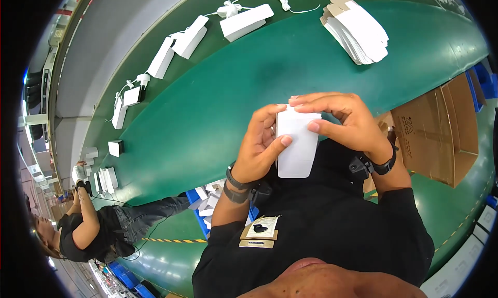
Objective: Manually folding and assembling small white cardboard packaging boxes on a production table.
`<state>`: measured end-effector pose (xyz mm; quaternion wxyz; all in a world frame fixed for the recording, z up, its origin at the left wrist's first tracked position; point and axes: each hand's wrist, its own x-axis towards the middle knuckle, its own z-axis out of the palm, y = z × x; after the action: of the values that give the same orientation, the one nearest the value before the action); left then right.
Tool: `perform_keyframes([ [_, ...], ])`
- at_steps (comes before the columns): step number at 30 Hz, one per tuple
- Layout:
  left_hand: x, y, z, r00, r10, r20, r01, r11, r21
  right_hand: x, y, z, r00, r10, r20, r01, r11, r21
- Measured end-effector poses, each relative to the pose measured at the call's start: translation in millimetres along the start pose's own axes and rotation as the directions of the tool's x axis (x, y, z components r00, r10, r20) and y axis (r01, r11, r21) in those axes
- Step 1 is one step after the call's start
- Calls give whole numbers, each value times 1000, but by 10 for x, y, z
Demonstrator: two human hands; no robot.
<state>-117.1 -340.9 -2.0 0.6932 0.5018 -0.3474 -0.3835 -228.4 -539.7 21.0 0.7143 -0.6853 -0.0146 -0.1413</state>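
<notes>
i see both hands raised over the near edge of the green table [218, 116], holding one small white carton [296, 142] between them. the left hand [259, 145] grips its left side, thumb pressed on the front face, fingers wrapped behind. the right hand [345, 122] is curled over the top end, fingertips pinching the upper flap. the carton stands roughly upright, in front of my dark shirt. a stack of flat white carton blanks [358, 31] lies well apart at the far side of the table. white boxes [244, 20] sit along the far edge. an open brown cardboard box [441, 127] stands to my right.
</notes>
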Motion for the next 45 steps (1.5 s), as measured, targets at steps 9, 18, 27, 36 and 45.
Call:
perform_keyframes([
  [9, 809, -312, -176, 996, -16, -83, 20, 999, 44, 230, 197, -694, 927, -341, -159, 128, 683, -719],
  [18, 2787, -200, -279, 793, 245, -557, -78, 949, 307, 306, 274, -1824, 894, -303, -330, -317, 95, -944],
  [27, 3478, -543, -865, 611, 580, -539, 152, 582, 799, 296, 378, -1819, 897, -350, -268, -267, 52, -962],
  [36, 1939, -504, 437, 926, 271, -263, -174, 924, 340, 274, 273, -1802, 864, -428, -264, -298, -12, -955],
  [45, 1538, -660, 957, 971, 131, -202, -113, 989, 100, 337, 343, -1847, 767, -630, -118, -255, -131, -958],
])
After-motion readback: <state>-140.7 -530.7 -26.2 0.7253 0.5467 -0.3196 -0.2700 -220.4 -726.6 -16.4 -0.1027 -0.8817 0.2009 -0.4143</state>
